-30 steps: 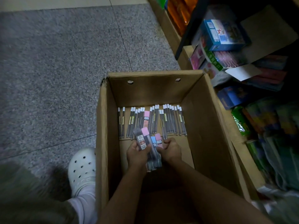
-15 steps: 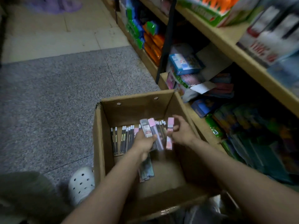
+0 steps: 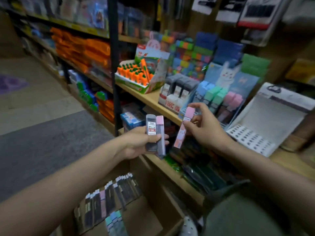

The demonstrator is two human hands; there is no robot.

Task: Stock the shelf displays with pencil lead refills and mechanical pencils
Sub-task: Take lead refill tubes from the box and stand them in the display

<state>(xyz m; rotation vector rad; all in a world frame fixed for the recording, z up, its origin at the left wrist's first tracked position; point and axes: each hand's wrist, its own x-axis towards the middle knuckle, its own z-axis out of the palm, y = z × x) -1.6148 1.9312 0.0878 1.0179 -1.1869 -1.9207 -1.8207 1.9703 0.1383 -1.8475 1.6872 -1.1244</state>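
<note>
My left hand (image 3: 136, 143) grips a small bunch of lead refill cases (image 3: 156, 133), one grey with a label and one with a pink cap. In my right hand (image 3: 202, 128), a single pink lead refill case (image 3: 183, 129) is pinched just in front of the shelf edge. Right behind it on the wooden shelf (image 3: 150, 99) stands a display of refill cases (image 3: 214, 97) with blue, green and pink caps. Below my arms, the cardboard box (image 3: 146, 217) holds several more refill cases and pencils (image 3: 110, 196).
A carrot-themed display box (image 3: 138, 75) and a grey-capped refill display (image 3: 177, 92) stand on the same shelf to the left. A white display stand with holes (image 3: 255, 132) sits at the right. A black shelf upright (image 3: 115, 65) rises left of centre. Grey floor lies at the left.
Both hands rose out of the cardboard box up to shelf height, and my view lifted from the box to the shelf. My right hand drew one pink case apart from the bunch.
</note>
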